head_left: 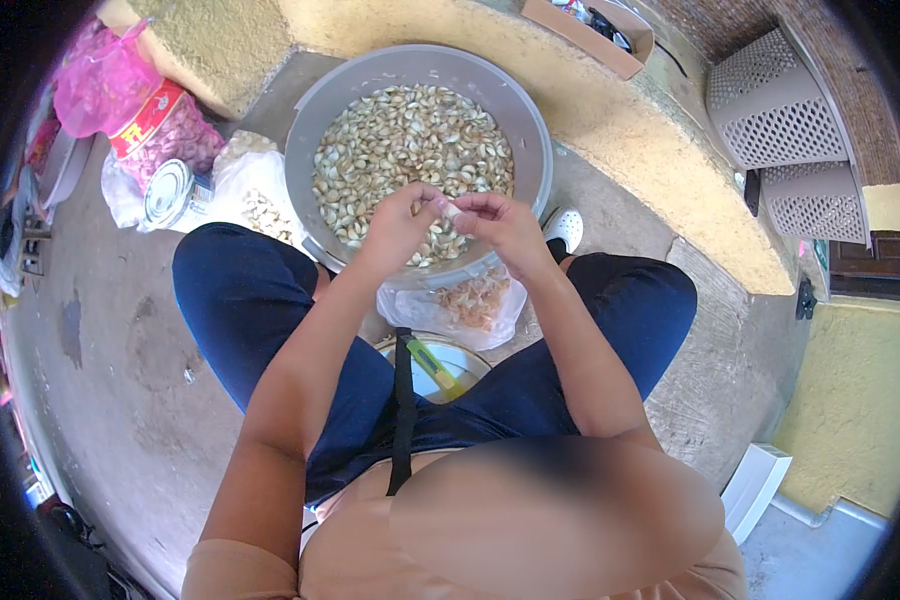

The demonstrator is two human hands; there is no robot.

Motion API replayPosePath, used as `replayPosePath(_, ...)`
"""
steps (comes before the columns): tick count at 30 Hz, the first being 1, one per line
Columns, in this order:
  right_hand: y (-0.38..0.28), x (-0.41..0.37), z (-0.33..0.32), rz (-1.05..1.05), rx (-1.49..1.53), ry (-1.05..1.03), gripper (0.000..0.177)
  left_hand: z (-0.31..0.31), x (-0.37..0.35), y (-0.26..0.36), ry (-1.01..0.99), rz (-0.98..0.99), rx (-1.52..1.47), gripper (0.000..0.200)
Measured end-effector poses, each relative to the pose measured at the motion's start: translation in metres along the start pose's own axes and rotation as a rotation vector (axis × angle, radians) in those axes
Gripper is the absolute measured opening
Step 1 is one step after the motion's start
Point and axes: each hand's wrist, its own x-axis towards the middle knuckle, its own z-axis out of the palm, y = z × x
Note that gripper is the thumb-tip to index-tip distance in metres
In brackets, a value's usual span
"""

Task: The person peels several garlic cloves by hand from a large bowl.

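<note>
A wide grey tub (300,150) stands before me between my knees. Loose garlic cloves (410,135) fill much of it. Over its near side, my left hand (402,228) and my right hand (505,228) meet with bent, pinching fingers. Between the fingertips is a small pale garlic clove (451,211), partly covered by them. Which hand grips it more firmly is hard to see. Below the tub's near rim lies a clear plastic bag (420,312) with brownish papery skins (475,298) in it.
A green-handled cutter (436,368) rests on a round whitish lid or basin (470,366) between my legs. At left are a plastic bag of cloves (266,212), a can (170,192) and a pink net sack (165,135). A yellow low wall (610,150) curves behind the tub.
</note>
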Motion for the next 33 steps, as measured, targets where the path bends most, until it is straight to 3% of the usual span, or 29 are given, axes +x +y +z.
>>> replayPosePath(11, -0.017, -0.005, -0.005, 0.023, -0.119, -0.118, 0.027, -0.008, 0.007, -0.005, 0.098, -0.171, -0.173, 0.018)
replayPosePath(14, -0.016, -0.005, -0.006, 0.02, -0.069, -0.13, 0.028, -0.009, 0.008, -0.004, 0.006, -0.166, -0.067, 0.016)
replayPosePath(16, -0.016, -0.005, -0.005, -0.007, -0.069, -0.123, 0.028, -0.005, 0.003, 0.0, -0.039, 0.004, -0.057, 0.017)
replayPosePath(17, -0.016, -0.005, -0.005, -0.028, -0.116, -0.1, 0.029, -0.003, 0.001, 0.002, -0.062, 0.088, -0.052, 0.017)
replayPosePath(20, -0.015, -0.006, -0.004, -0.089, -0.254, -0.033, 0.029, -0.005, -0.003, 0.013, -0.115, 0.07, 0.052, 0.016)
replayPosePath(23, -0.019, -0.008, 0.001, -0.159, -0.388, 0.035, 0.028, -0.002, -0.001, 0.003, -0.048, 0.171, 0.06, 0.018)
replayPosePath(28, -0.02, -0.011, 0.01, -0.383, -0.582, 0.115, 0.028, 0.001, -0.004, 0.004, -0.044, 0.072, 0.041, 0.019)
replayPosePath(33, -0.017, -0.011, 0.013, -0.449, -0.621, 0.114, 0.022, -0.001, -0.005, 0.009, -0.073, 0.002, 0.053, 0.018)
